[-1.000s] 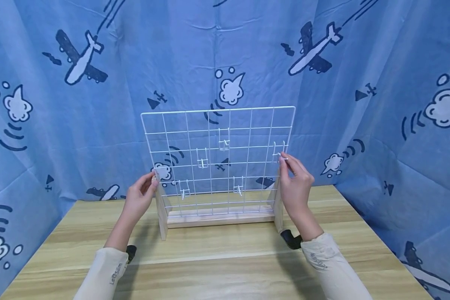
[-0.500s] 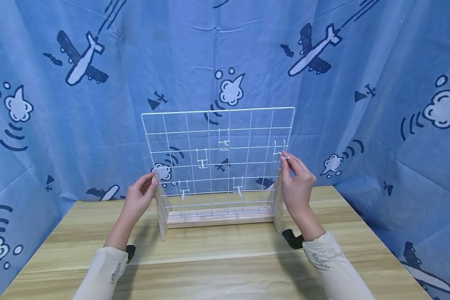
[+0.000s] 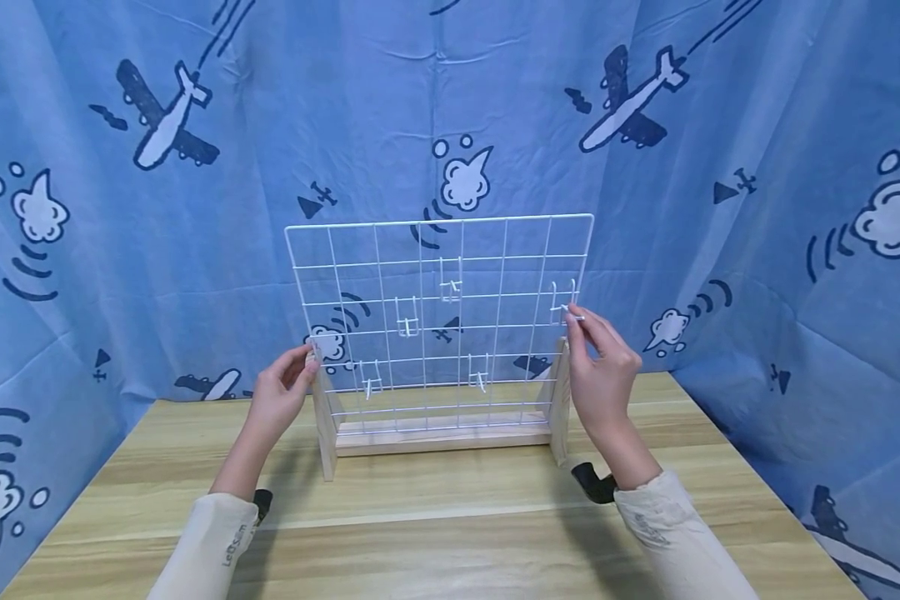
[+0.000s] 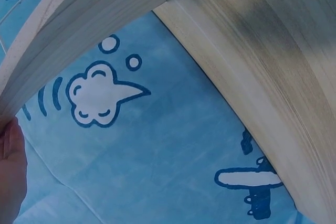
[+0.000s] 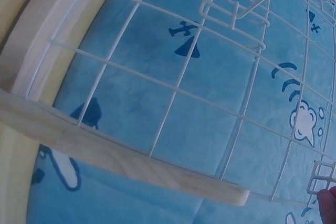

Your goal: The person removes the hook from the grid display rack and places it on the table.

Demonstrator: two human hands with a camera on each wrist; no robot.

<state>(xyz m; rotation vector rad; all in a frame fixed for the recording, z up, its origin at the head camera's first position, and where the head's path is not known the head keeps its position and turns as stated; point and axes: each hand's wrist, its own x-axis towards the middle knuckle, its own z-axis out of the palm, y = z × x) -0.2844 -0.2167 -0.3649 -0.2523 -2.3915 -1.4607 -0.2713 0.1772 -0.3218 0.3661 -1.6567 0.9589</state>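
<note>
1. Closing in the back and sides is a blue cloth curtain (image 3: 217, 208) printed with planes and clouds; it plays no part in the work.
2. A pale, wood-grained tabletop (image 3: 420, 533) carries everything, its far edge meeting the curtain.
3. A white wire grid panel (image 3: 423, 331) stands assembled, leaning slightly, near the tabletop's far edge and about midway between its two far corners.
4. A pale wooden stand (image 3: 442, 439) with two uprights and a low crossboard supports the panel; that part looks done.
5. The left hand (image 3: 277, 390) has its grip closed, thumb against fingers, round the top of the stand's left upright, apparently to steady it.
6. The right hand (image 3: 605, 375) is at the panel's right edge, its grip narrowed to a fingertip pinch on a small hook's prong.
7. Four small white wire hooks hang on the panel and look finished: an upper hook (image 3: 451, 287) nearest the top edge, a middle hook (image 3: 408, 325) lower and leftward, a lower-left hook (image 3: 371, 385) towards the bottom left corner, and a lower-right hook (image 3: 480, 379) right of centre.
8. The pinched hook (image 3: 558, 308), also white wire, is against the right edge, its loops showing above a crosswire; seating or freeing it seems to be what is left.
</note>
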